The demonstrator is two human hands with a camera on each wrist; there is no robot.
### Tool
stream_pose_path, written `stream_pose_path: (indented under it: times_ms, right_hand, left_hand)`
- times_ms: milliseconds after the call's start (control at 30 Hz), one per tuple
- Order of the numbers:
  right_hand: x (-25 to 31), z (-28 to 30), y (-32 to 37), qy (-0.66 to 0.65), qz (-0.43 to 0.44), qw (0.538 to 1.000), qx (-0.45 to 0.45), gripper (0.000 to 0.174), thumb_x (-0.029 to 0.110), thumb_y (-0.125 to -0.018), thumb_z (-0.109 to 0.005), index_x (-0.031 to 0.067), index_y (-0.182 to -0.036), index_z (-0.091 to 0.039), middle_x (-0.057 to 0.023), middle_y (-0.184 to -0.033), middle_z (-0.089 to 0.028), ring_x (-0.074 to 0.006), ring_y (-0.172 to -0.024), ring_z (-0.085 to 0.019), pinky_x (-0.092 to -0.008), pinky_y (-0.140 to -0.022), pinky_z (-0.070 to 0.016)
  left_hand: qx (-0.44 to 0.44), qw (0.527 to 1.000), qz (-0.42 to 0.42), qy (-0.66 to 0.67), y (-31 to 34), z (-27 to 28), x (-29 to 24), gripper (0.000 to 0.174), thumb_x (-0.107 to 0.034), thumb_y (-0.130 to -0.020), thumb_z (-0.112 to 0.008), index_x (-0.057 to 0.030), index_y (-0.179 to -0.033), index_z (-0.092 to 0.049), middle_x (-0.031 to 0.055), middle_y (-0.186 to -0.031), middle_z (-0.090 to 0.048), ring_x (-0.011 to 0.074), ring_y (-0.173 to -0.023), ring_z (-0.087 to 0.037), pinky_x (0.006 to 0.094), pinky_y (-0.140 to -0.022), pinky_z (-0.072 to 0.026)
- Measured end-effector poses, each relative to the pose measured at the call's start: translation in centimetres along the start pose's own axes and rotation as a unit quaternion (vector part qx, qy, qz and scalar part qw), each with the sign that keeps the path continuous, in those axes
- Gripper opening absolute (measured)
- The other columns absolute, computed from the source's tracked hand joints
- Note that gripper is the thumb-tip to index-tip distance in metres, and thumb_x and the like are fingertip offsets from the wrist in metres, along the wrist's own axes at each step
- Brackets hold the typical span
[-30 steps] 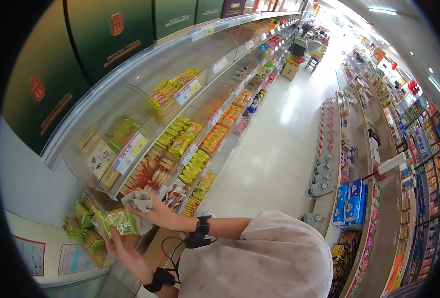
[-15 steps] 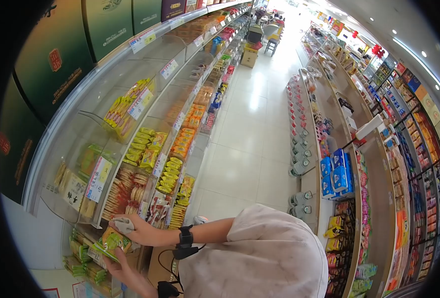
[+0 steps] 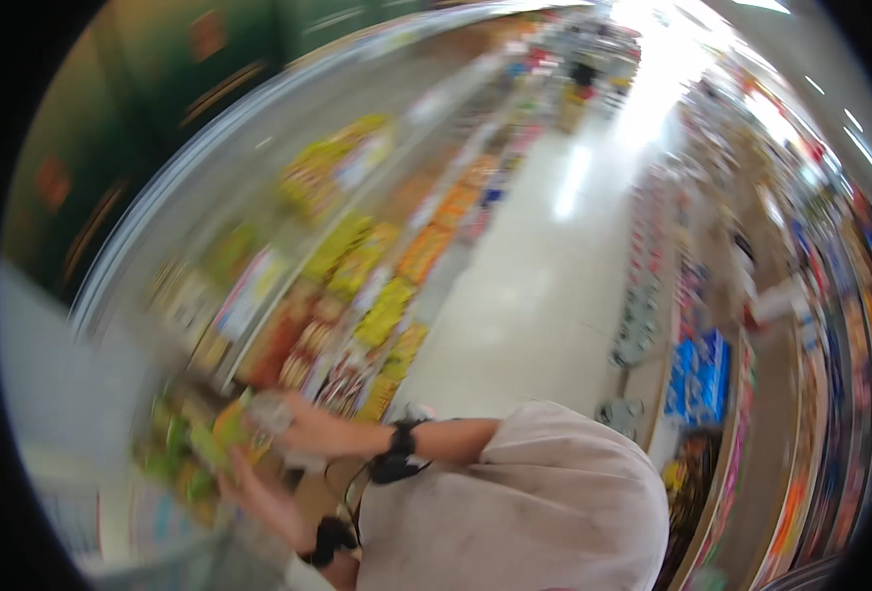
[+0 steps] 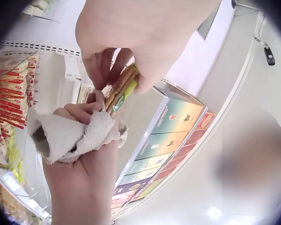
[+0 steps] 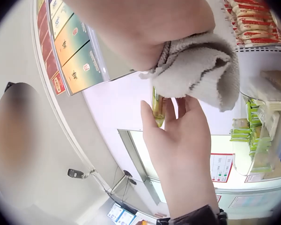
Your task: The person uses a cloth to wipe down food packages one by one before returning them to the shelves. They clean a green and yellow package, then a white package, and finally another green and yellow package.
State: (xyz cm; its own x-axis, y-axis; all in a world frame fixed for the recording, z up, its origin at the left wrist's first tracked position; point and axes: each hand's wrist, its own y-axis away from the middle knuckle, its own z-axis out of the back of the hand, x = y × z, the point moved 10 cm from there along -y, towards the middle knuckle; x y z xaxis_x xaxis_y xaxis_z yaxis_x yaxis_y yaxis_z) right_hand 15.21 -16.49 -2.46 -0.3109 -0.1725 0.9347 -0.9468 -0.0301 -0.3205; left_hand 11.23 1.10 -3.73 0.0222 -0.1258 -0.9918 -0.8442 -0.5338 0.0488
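A thin packet with green on its wrapper and flat brown pieces showing inside (image 4: pixel 122 91) is pinched between the fingers and thumb of my left hand (image 4: pixel 131 37). My right hand (image 3: pixel 323 428) grips a crumpled grey cloth (image 5: pixel 196 70), and its fingertips come right up to the packet's edge in the left wrist view. The two hands are close together at the lower left of the head view, which is blurred. The cloth hides part of the packet in the right wrist view. Similar green packets (image 5: pixel 253 136) sit in a clear bin beside the hands.
Clear shelf bins of yellow snack packets (image 3: pixel 362 261) run along the left, with tall dark green boxes (image 3: pixel 175 79) above. A tiled aisle (image 3: pixel 515 295) separates them from shelves on the right holding blue packs (image 3: pixel 697 379). Posted notices (image 5: pixel 221 167) hang low behind the bins.
The head view swung one way and has now swung back, with blur. Both hands stay together at the bin, the left still holding the packet and the right the cloth.
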Motion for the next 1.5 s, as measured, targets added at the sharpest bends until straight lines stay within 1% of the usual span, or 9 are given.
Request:
stream_pose_path:
  times_ms: [67, 233, 267, 400, 633, 933, 1167, 1367, 1500]
  right_hand:
    - [1.0, 0.1, 0.1, 0.18, 0.136, 0.974, 0.021, 0.025, 0.019, -0.1, -0.053, -0.0026, -0.111, -0.059, -0.0154, -0.096, -0.063, -0.0256, -0.086, -0.06, -0.0366, -0.08, -0.0512]
    - [2.9, 3.7, -0.5, 0.1, -0.082, 0.984, -0.118, 0.038, 0.011, -0.1, -0.053, -0.0038, -0.135, -0.05, -0.0236, -0.13, -0.054, -0.0366, -0.107, -0.059, -0.0387, -0.089, -0.0501]
    - [4.5, 3.2, -0.6, 0.158, 0.116, 0.973, -0.122, 0.042, 0.008, -0.098, -0.056, -0.0039, -0.138, -0.048, -0.0238, -0.136, -0.051, -0.0372, -0.108, -0.059, -0.039, -0.091, -0.0498]
    - [9.5, -4.0, -1.4, 0.304, 0.256, 0.917, 0.046, 0.051, 0.012, -0.095, -0.062, -0.0022, -0.141, -0.045, -0.0215, -0.139, -0.051, -0.0276, -0.106, -0.06, -0.0347, -0.09, -0.049]
    - [-2.5, -3.2, 0.6, 0.003, -0.337, 0.938, 0.085, 0.05, 0.02, -0.101, -0.06, 0.0008, -0.144, -0.045, -0.0082, -0.126, -0.061, -0.0097, -0.1, -0.053, -0.0273, -0.091, -0.0453]
    - [4.2, -5.1, -1.1, 0.058, 0.001, 0.991, 0.122, 0.039, 0.009, -0.098, -0.06, -0.0014, -0.135, -0.054, -0.0094, -0.128, -0.063, -0.0126, -0.116, -0.056, -0.028, -0.102, -0.0408]
    - [6.6, -6.4, -0.9, 0.134, 0.147, 0.973, 0.116, 0.041, 0.009, -0.096, -0.055, -0.0014, -0.135, -0.055, -0.0199, -0.148, -0.047, -0.0331, -0.138, -0.045, -0.0431, -0.114, -0.0323]
    - [6.5, -7.6, -1.1, 0.224, 0.163, 0.943, 0.187, 0.043, 0.026, -0.101, -0.043, -0.0004, -0.132, -0.059, -0.0141, -0.153, -0.043, -0.0326, -0.149, -0.028, -0.051, -0.122, -0.0073]
    - [2.9, -6.4, -2.4, 0.172, 0.077, 0.955, 0.23, 0.041, 0.026, -0.107, -0.038, -0.0006, -0.13, -0.06, -0.0129, -0.149, -0.049, -0.0299, -0.146, -0.033, -0.0463, -0.122, -0.0138]
  left_hand:
    - [0.118, 0.973, -0.024, 0.197, -1.9, 0.1, 2.4, 0.03, -0.023, -0.1, -0.061, 0.0007, -0.12, -0.061, 0.0098, -0.117, -0.063, 0.0174, -0.109, -0.06, 0.0329, -0.094, -0.0495]
    - [-0.041, 0.999, 0.022, 0.019, -3.1, 3.8, 2.4, 0.035, -0.024, -0.098, -0.066, 0.0003, -0.123, -0.063, 0.0051, -0.114, -0.062, 0.0058, -0.1, -0.057, 0.0208, -0.076, -0.0475]
    - [0.035, 0.991, -0.126, -0.021, -2.6, 1.3, -2.9, 0.031, -0.024, -0.096, -0.069, 0.0003, -0.116, -0.068, 0.0025, -0.099, -0.069, 0.0068, -0.073, -0.061, 0.0207, -0.062, -0.0473]
    - [0.159, 0.987, -0.012, 0.019, -0.1, -2.9, -3.1, 0.016, -0.007, -0.097, -0.063, 0.0065, -0.103, -0.068, 0.0025, -0.091, -0.066, 0.0066, -0.079, -0.061, 0.0218, -0.066, -0.0496]
    - [0.185, 0.957, -0.218, -0.052, 0.1, -1.5, -8.5, 0.023, -0.013, -0.098, -0.061, 0.0083, -0.096, -0.067, 0.0052, -0.088, -0.061, 0.0097, -0.08, -0.055, 0.0245, -0.069, -0.0427]
    - [-0.029, 0.903, -0.368, -0.221, 0.0, 0.6, -10.0, 0.031, -0.014, -0.09, -0.071, 0.0029, -0.107, -0.053, 0.0164, -0.105, -0.052, 0.0293, -0.099, -0.054, 0.0371, -0.09, -0.0423]
    - [0.189, 0.97, -0.146, -0.039, 0.9, -3.4, -5.3, 0.058, -0.035, -0.108, -0.04, 0.0046, -0.15, -0.031, 0.0155, -0.136, -0.052, 0.0244, -0.129, -0.048, 0.0342, -0.107, -0.0377]
    - [0.266, 0.952, -0.005, -0.151, 0.8, -3.3, -2.1, 0.049, -0.039, -0.107, -0.042, 0.0055, -0.115, -0.061, 0.0114, -0.093, -0.066, 0.016, -0.078, -0.057, 0.0348, -0.066, -0.048]
    - [0.284, 0.903, -0.128, -0.295, 1.6, -3.8, -5.9, 0.043, -0.035, -0.104, -0.05, 0.0052, -0.106, -0.065, 0.0072, -0.08, -0.066, 0.0136, -0.06, -0.05, 0.0321, -0.052, -0.0409]
